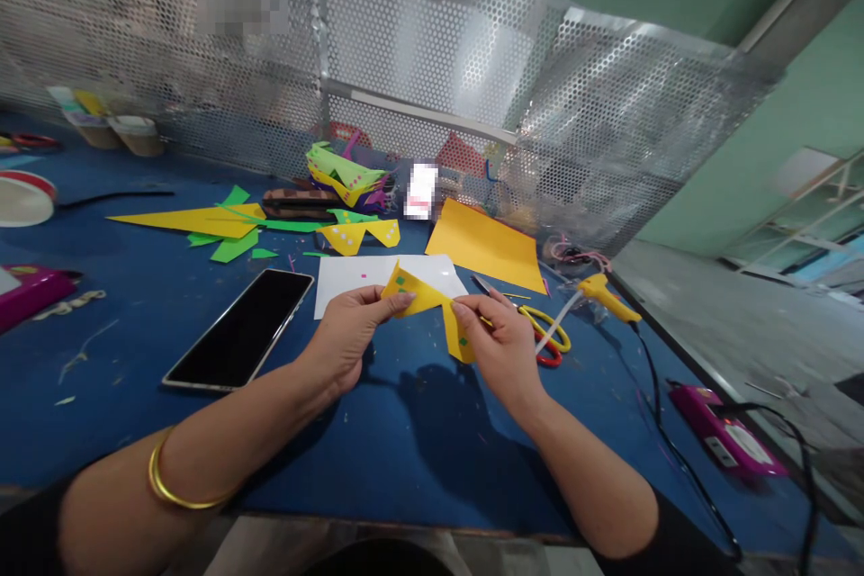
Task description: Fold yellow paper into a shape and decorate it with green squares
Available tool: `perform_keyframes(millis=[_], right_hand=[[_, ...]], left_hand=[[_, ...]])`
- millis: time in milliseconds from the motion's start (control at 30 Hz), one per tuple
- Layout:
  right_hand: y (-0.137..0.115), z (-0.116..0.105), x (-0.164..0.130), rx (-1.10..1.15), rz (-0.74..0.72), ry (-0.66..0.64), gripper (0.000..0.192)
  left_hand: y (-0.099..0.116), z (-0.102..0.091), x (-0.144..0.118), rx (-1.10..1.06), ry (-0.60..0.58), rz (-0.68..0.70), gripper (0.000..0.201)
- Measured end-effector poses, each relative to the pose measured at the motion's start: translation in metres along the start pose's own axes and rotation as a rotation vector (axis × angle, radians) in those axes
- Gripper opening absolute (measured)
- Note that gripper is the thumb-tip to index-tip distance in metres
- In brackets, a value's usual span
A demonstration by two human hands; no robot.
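Both hands pinch one folded yellow paper piece above the tabletop: left hand clamps its upper-left edge between thumb and fingers, right hand closes its grip on the lower-right flap. Piece is held taut between the two grips, clear of the surface, probably so the fold stays put while it's handled. Small green and pink dots on it; whether stuck on or punched, can't tell at this angle.

Just behind the grips: white sheet, lying flat as a work mat. Beyond that, an orange sheet and a matching yellow cut piece. Right of the right hand, touching distance: scissors and yellow glue gun, cord trailing off the near edge. Left of the left hand: phone, face up, screen dark. Green and yellow offcuts farther back left, pushed out of the working zone.
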State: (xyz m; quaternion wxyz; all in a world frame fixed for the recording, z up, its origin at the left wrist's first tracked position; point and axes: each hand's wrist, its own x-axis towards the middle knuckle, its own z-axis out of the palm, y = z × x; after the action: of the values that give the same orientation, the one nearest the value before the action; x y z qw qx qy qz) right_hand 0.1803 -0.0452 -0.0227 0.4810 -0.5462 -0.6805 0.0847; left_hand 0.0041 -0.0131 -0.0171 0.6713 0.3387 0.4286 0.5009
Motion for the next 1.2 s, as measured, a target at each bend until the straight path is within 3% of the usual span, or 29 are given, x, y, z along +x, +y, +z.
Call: perform_keyframes(millis=[200,333,467,733,933,1200], right_hand=[[0.0013,-0.0022,0.0028,0.037,0.019,0.06,0.02],[0.0013,-0.0042,0.0047,0.076,0.07,0.069,0.021],[0.0001,-0.0035,0.0046,0.067,0.075,0.059,0.021],[0.0012,-0.0032,0.0035,0.069,0.066,0.036,0.022],[0.0013,-0.0044,0.0048,0.075,0.069,0.032,0.021],[0.0033,-0.0025,0.0032,0.051,0.034,0.001,0.021]], left_hand=[[-0.0023,-0.0024,0.0039,0.091,-0.007,0.116,0.037],[-0.0032,-0.0037,0.0045,0.11,-0.01,0.119,0.045],[-0.002,-0.0014,0.0,0.183,-0.024,0.143,0.034],[-0.0017,0.0003,-0.0031,0.068,-0.04,0.049,0.033],[0.0003,0.0013,-0.0037,0.125,-0.014,0.117,0.034],[0.0003,0.0006,-0.0005,0.009,0.012,0.051,0.045]])
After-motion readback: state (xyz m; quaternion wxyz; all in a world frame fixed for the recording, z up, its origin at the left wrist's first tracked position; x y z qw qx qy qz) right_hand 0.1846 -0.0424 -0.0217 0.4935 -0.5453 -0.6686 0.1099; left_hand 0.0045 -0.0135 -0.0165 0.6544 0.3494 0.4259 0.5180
